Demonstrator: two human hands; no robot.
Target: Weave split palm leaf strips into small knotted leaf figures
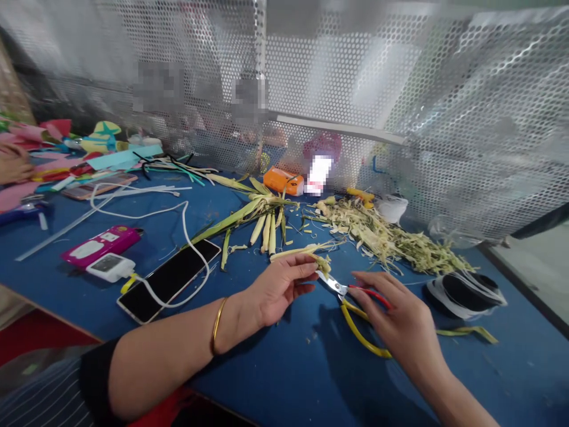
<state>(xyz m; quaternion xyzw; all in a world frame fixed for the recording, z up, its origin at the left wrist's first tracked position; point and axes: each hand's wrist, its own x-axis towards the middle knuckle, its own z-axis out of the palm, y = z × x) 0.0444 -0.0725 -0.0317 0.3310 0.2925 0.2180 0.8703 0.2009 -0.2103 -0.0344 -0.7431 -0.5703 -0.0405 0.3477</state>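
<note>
Between the thumb and fingers of my left hand [288, 284] is a small pale green piece of plant leaf, folded or knotted [323, 265]. My right hand [400, 314] grips scissors [367, 338] with one red and one yellow handle. Their metal blades point left and reach the underside of the leaf piece, close to my left fingertips. Whether the blades touch it I cannot tell. Beyond my hands lie a bundle of long leaf strips [262, 207] and a heap of small woven-looking leaf pieces [377, 234].
At left, a black-screened phone [171, 281] lies under a white cable, beside a magenta device [102, 246]. An orange packet [284, 181] stands near the perforated metal screen [338, 71]. A thread spool [464, 293] sits at right. Another person's hand [13, 163] is at the far left.
</note>
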